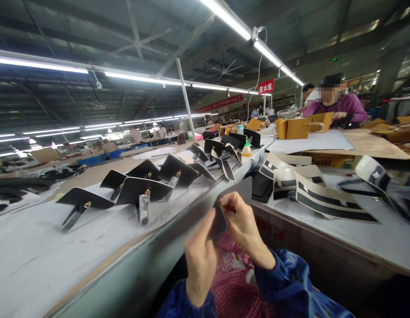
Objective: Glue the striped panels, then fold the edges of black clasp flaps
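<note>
In front of my lap is a dark, thin bag panel (219,224), bent upward and partly covered by my hands. My right hand (243,223) is closed, its thumb and fingertips pinching the upper edge. At the near side, my left hand (200,254) has its fingers fairly straight and holds the panel between them and the thumb; its palm side is partly hidden. On the white-covered table to the left stand several black bag panels with short straps and gold-coloured rings, among them a near one (143,190). Some straps carry clear plastic wrap (144,209).
A glue bottle (246,149) with a green tip stands by the table's edge (178,221). Cream and black curved panels (330,196) lie on the right table. Beyond, a person in a purple top (352,108) works beside tan bag pieces (295,128).
</note>
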Demonstrator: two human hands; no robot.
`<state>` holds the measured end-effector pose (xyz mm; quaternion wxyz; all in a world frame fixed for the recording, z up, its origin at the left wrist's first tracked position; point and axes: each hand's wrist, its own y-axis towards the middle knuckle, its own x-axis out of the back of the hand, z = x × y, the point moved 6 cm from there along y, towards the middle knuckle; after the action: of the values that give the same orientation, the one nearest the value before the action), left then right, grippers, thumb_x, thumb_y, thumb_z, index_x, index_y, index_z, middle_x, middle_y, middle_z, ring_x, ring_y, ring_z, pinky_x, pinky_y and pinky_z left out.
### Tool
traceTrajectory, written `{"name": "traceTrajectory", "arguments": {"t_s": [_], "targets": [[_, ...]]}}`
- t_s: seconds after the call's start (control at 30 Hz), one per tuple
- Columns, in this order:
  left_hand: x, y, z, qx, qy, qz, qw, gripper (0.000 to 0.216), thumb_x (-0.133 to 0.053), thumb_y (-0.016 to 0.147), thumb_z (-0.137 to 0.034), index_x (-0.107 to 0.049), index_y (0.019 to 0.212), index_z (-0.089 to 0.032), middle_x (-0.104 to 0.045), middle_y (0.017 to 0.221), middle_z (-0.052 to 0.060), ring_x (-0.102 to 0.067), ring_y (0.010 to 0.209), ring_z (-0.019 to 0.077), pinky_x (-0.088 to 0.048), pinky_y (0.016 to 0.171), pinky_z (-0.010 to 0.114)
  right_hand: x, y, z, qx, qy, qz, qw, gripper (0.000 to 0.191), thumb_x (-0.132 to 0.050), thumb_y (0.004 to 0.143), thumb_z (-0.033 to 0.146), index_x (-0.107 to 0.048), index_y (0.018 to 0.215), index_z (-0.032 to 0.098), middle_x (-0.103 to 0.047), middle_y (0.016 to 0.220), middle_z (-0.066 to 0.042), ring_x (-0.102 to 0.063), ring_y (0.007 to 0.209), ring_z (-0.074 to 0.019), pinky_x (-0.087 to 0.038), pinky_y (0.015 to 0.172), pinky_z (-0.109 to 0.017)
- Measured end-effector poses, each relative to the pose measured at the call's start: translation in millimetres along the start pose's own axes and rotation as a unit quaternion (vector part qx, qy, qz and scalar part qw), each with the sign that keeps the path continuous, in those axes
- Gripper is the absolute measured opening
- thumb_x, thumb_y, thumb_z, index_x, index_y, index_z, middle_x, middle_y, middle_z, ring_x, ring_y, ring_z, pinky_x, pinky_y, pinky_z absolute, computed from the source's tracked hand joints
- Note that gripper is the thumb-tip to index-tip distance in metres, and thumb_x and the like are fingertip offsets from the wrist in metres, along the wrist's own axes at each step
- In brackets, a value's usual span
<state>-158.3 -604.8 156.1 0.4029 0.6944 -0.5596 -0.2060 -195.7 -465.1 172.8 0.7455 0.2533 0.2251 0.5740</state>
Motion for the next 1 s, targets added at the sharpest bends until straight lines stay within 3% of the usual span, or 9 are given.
{"name": "traceTrajectory", "arguments": {"t_s": [0.07,0.1,0.27,0.37,0.5,0.6,0.77,0.9,1.0], "targets": [[-4.2,-3.8,-2.3,-0.030,-0.015,0.034,0.999,0.043,-0.047,0.088,-0.006,-0.074,0.117,-0.023,-0.074,0.120,0.003,-0.069,0.113,0.0203,-0.055,0.100,0.028,6.4,8.6,-6.3,-0.027,0.055,-0.018,0.998,0.014,-0.067,0.080,0.026,-0.054,0.078,0.023,-0.062,0.076,0.001,-0.058,0.071,-0.0153,-0.045,0.069,-0.030],[-4.7,-4.7,-0.1,-0.010,-0.027,0.040,0.999,0.042,-0.047,0.089,-0.008,-0.075,0.116,-0.023,-0.074,0.120,0.003,-0.069,0.114,0.0202,-0.054,0.101,0.027,7.9,12.6,-9.5,-0.046,0.108,-0.017,0.993,0.019,-0.071,0.078,0.028,-0.053,0.079,0.023,-0.062,0.077,0.002,-0.058,0.071,-0.0150,-0.045,0.069,-0.030],[11.4,-8.9,26.8,0.239,-0.111,-0.059,0.963,0.031,-0.063,0.090,-0.033,-0.074,0.116,-0.019,-0.076,0.117,0.007,-0.069,0.114,0.0249,-0.056,0.097,0.031,-3.0,18.2,-12.3,-0.113,0.386,0.082,0.912,0.041,-0.085,0.070,0.033,-0.047,0.084,0.024,-0.053,0.069,0.007,-0.048,0.058,-0.0096,-0.039,0.059,-0.025],[17.9,-11.3,23.7,0.283,-0.174,-0.072,0.940,0.033,-0.073,0.082,-0.039,-0.076,0.107,-0.017,-0.078,0.108,0.006,-0.070,0.110,0.0256,-0.058,0.091,0.029,-9.3,12.7,-5.5,-0.101,0.424,0.131,0.891,0.045,-0.086,0.069,0.035,-0.044,0.082,0.025,-0.048,0.067,0.007,-0.040,0.054,-0.0089,-0.035,0.054,-0.024],[14.0,-11.6,5.2,0.307,-0.221,-0.008,0.925,0.027,-0.075,0.079,-0.043,-0.078,0.088,-0.018,-0.080,0.097,0.006,-0.074,0.095,0.0251,-0.061,0.082,0.029,-13.2,7.9,-2.2,-0.087,0.411,0.147,0.896,0.049,-0.086,0.068,0.040,-0.040,0.080,0.025,-0.043,0.062,0.009,-0.034,0.050,-0.0087,-0.029,0.050,-0.025],[11.7,-6.7,-4.9,0.275,-0.170,0.025,0.946,0.030,-0.068,0.085,-0.042,-0.078,0.097,-0.017,-0.079,0.101,0.008,-0.073,0.097,0.0256,-0.060,0.082,0.030,-17.1,6.4,-3.9,-0.089,0.396,0.158,0.900,0.046,-0.084,0.071,0.039,-0.042,0.080,0.025,-0.045,0.062,0.008,-0.035,0.051,-0.0087,-0.030,0.053,-0.024],[11.1,1.5,-7.8,0.183,-0.071,-0.005,0.981,0.035,-0.054,0.095,-0.041,-0.077,0.109,-0.017,-0.078,0.107,0.009,-0.073,0.101,0.0248,-0.057,0.088,0.030,-21.3,-0.5,6.6,-0.079,0.301,0.183,0.933,0.035,-0.082,0.075,0.037,-0.049,0.080,0.024,-0.057,0.069,0.004,-0.049,0.065,-0.0133,-0.041,0.065,-0.028],[2.8,7.9,-14.9,0.115,-0.072,0.031,0.990,0.037,-0.047,0.099,-0.036,-0.071,0.123,-0.023,-0.075,0.119,0.007,-0.071,0.110,0.0225,-0.056,0.096,0.027,-16.9,-7.6,21.6,-0.022,0.177,0.130,0.975,0.022,-0.078,0.080,0.035,-0.060,0.081,0.023,-0.060,0.080,0.001,-0.054,0.075,-0.0150,-0.045,0.074,-0.029],[2.9,9.9,-13.4,0.091,-0.038,0.031,0.995,0.036,-0.046,0.100,-0.031,-0.069,0.126,-0.022,-0.074,0.120,0.008,-0.071,0.109,0.0222,-0.057,0.093,0.026,-18.4,-12.8,20.5,0.000,0.152,0.077,0.985,0.019,-0.076,0.082,0.036,-0.061,0.083,0.024,-0.060,0.080,0.001,-0.056,0.076,-0.0156,-0.046,0.074,-0.029]]}}
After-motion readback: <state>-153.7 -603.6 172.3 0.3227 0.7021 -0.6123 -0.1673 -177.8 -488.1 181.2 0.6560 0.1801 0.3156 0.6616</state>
